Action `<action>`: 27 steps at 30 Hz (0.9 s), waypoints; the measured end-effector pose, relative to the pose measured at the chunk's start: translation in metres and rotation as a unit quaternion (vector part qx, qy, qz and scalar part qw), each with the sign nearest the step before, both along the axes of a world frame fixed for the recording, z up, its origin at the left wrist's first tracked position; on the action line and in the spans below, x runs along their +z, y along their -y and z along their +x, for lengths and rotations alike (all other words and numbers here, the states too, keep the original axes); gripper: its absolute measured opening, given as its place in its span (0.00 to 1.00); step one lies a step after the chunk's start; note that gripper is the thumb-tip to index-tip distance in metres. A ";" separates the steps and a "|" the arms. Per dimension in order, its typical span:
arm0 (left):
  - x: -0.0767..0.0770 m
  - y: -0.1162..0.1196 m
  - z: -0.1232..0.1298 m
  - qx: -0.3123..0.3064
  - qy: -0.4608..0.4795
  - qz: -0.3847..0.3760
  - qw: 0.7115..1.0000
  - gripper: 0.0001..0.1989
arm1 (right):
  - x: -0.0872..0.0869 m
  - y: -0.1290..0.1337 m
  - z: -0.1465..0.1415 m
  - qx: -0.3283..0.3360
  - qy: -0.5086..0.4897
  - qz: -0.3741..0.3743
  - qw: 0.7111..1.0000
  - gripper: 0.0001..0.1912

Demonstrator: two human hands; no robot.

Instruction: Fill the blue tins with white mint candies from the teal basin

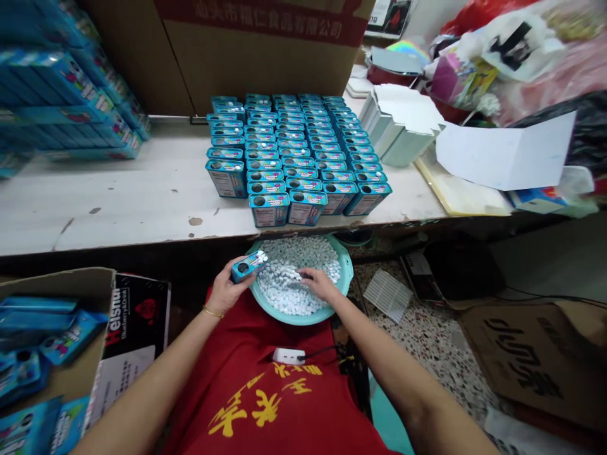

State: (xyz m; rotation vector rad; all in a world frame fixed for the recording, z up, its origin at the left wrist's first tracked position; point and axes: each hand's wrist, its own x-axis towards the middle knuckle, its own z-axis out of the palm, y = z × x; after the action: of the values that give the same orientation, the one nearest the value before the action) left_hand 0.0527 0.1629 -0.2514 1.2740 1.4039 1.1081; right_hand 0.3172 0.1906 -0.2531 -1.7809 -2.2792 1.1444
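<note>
My left hand (227,289) is wrapped round a small blue candy box (245,266), tilted over the left rim of the basin, with a few white candies showing at its top end. In front of me a turquoise basin (348,268) holds a heap of small white candies (294,278). The fingers of my right hand (318,283) are curled down at the candies in the middle of the basin; what they pinch, if anything, is too small to make out. Above, on the white table, similar blue boxes (303,205) stand upright in packed rows, some with white candies on top.
Stacked blue display packs (80,95) stand at the table's left, with a large carton (260,57) behind. White folded card (403,120) and bags lie at the right. An open carton (99,316) with blue packets is at lower left. A white power socket (289,356) lies on my lap.
</note>
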 end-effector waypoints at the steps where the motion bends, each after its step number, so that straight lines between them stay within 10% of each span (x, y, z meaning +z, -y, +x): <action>1: 0.000 0.000 0.001 0.003 0.002 0.001 1.000 0.25 | 0.010 0.000 0.007 -0.003 -0.035 0.003 0.999 0.18; 7: -0.002 -0.004 0.023 -0.032 -0.039 0.043 0.998 0.24 | 0.105 -0.006 0.016 0.041 -0.097 0.036 0.994 0.16; 13: -0.001 -0.008 0.043 -0.080 -0.097 0.097 0.987 0.22 | 0.164 -0.015 -0.026 0.172 0.178 0.084 0.965 0.14; 22: -0.007 -0.006 0.043 -0.086 -0.098 0.118 0.984 0.21 | 0.188 -0.015 -0.048 0.215 0.288 0.103 0.927 0.14; 27: -0.008 -0.006 0.027 -0.066 -0.077 0.119 0.988 0.21 | 0.126 -0.012 0.018 0.118 0.273 0.050 0.954 0.14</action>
State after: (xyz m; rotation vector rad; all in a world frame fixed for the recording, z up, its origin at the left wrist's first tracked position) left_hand 0.0794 0.1685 -0.2596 1.6291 1.3063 1.1306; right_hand 0.3357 0.2028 -0.1272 -2.0229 -2.8515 0.5791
